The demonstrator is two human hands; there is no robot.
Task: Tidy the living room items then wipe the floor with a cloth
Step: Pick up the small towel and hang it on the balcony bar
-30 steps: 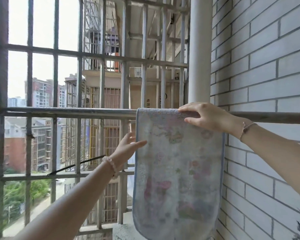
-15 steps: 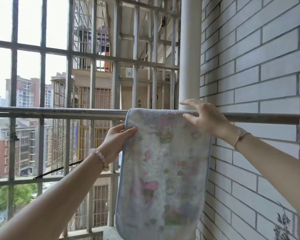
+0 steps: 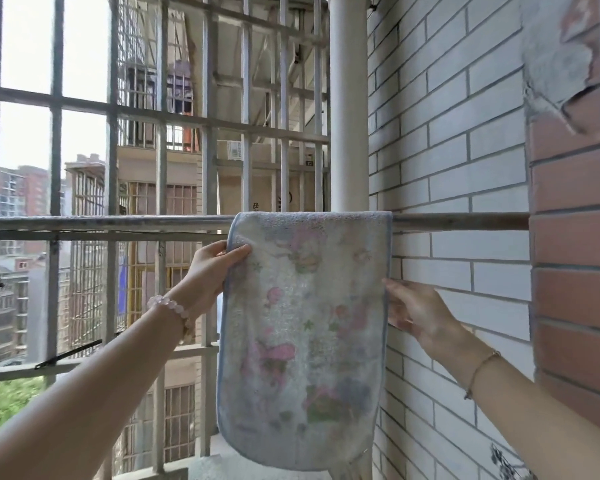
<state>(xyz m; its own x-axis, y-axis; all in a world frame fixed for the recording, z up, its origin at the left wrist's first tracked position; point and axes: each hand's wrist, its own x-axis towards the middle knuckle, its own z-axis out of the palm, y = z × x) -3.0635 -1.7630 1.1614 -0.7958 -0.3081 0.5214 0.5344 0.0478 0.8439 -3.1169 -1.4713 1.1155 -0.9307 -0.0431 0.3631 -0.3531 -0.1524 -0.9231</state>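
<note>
A pale blue cloth with a faded pink and green print hangs folded over a horizontal metal rail on a balcony. My left hand pinches the cloth's left edge just below the rail, thumb on the front. At the right edge, lower down, the fingertips of my right hand touch or pinch the cloth; the grip itself is hidden behind the edge.
A metal security grille closes off the balcony ahead and to the left. A white vertical pipe stands behind the rail. A white tiled wall and a red brick pier are close on the right.
My right hand has come off the top of the cloth at the rail and dropped to its right edge. My left hand has taken the left edge.
</note>
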